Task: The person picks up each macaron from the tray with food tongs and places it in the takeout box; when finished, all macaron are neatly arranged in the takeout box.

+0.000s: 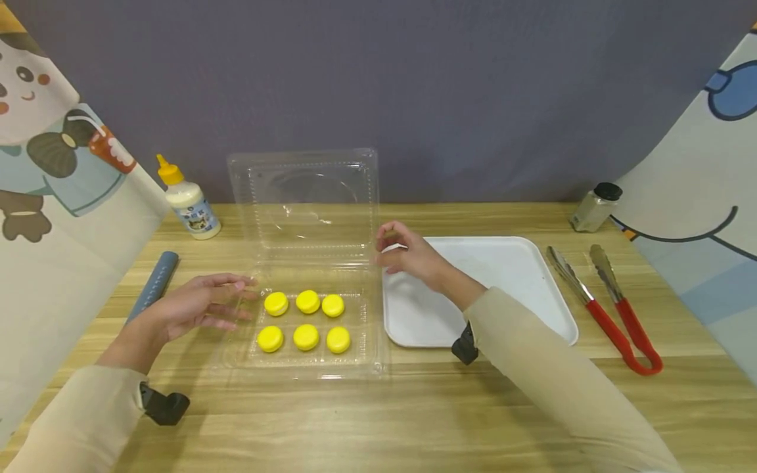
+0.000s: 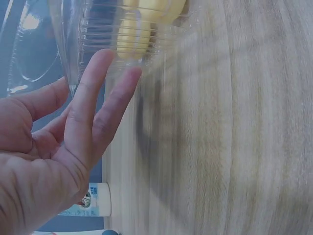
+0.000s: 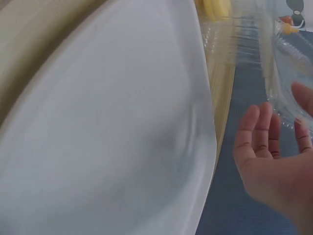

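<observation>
A clear plastic clamshell box (image 1: 363,322) sits on the table with its lid (image 1: 313,197) raised at the back. Several yellow macarons (image 1: 306,336) lie inside it in two rows. My left hand (image 1: 204,304) is at the box's left side, fingers mostly straight; in the left wrist view, two fingertips (image 2: 100,58) reach the ribbed wall. At the lid's lower right edge is my right hand (image 1: 414,255), its fingers loosely bent. In the right wrist view, the thumb (image 3: 303,98) and index finger lie by the lid's edge; whether they touch it I cannot tell.
Right of the box lies a white tray (image 1: 503,289), partly under my right forearm. Red-handled tongs (image 1: 615,322) and a black-capped jar (image 1: 593,209) are further right. A yellow-capped squeeze bottle (image 1: 192,205) and a grey-blue cylinder (image 1: 155,281) stand and lie at left.
</observation>
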`<state>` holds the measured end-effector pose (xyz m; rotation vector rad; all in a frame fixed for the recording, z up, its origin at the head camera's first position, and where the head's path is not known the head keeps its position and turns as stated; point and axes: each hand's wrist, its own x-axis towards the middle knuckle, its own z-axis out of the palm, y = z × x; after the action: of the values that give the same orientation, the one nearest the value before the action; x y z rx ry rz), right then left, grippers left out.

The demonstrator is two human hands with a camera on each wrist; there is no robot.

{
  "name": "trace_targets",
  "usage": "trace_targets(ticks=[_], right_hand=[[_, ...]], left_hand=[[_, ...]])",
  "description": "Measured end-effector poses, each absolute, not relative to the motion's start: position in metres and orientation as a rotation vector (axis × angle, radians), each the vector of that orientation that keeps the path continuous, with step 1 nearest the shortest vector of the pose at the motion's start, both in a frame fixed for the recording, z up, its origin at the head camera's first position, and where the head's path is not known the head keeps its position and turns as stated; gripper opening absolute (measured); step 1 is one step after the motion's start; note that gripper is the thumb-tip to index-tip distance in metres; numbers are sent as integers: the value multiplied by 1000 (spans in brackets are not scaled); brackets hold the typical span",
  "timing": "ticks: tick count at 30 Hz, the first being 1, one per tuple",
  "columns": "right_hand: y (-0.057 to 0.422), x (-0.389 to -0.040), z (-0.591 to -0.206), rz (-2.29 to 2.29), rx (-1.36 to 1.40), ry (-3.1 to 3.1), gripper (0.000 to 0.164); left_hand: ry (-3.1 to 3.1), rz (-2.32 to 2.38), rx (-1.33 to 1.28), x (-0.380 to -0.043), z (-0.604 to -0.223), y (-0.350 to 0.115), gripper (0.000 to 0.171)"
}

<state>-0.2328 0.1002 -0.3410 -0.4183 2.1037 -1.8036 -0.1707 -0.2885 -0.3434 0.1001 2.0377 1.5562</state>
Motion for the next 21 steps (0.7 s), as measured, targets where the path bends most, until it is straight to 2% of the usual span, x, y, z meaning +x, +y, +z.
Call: trace_targets(ticks=[5, 9, 16, 21], right_hand=[[103, -230, -341, -1685, -527, 2152, 61], [104, -228, -343, -1646, -567, 2177, 61], [112, -229, -345, -1597, -681, 2116, 41], [115, -228, -345, -1782, -564, 1831, 22]], left_hand=[[2038, 1594, 40, -172, -343, -289, 44], [2039, 1591, 37, -172, -344, -287, 34], [2030, 1572, 51, -172, -345, -285, 41], [1978, 1612, 57, -173, -349, -291, 40]])
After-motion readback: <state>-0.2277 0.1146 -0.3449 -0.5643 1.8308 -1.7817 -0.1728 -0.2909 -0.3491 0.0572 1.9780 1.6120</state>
